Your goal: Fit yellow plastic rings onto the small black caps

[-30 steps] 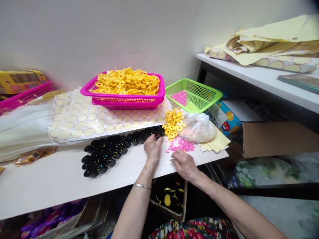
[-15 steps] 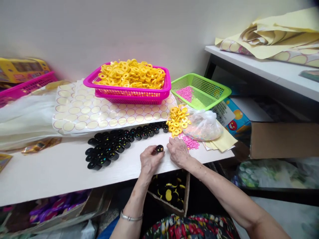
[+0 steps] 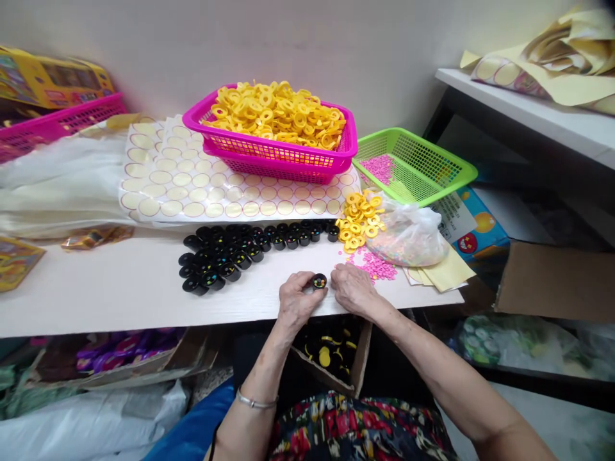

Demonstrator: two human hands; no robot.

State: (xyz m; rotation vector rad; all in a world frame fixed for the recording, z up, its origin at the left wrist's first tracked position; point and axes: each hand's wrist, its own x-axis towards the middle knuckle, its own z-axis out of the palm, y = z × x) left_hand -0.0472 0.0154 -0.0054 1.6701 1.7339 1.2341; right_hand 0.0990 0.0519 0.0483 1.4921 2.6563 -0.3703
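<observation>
Cups [image 3: 229, 273] stand at left, many holding coloured bits [image 3: 211, 278]. Near the middle, my left hand [image 3: 295, 298] pinches a black cup [image 3: 319, 282] with bits inside; my right hand [image 3: 353, 288] curls, though whether around anything I cannot tell. Farther right, loose yellow rings [image 3: 358, 224] and pink beads [image 3: 380, 265] seem unused.

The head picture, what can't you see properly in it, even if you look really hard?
- Head view, right hand: its own back hides whether it holds anything.
- Head view, black cup in the left hand: what lies inside is too small to count.
- Head view, plastic bag: cloudy plastic blurs the contents.
- Head view, yellow box: the picture's left edge cuts it off.
</observation>
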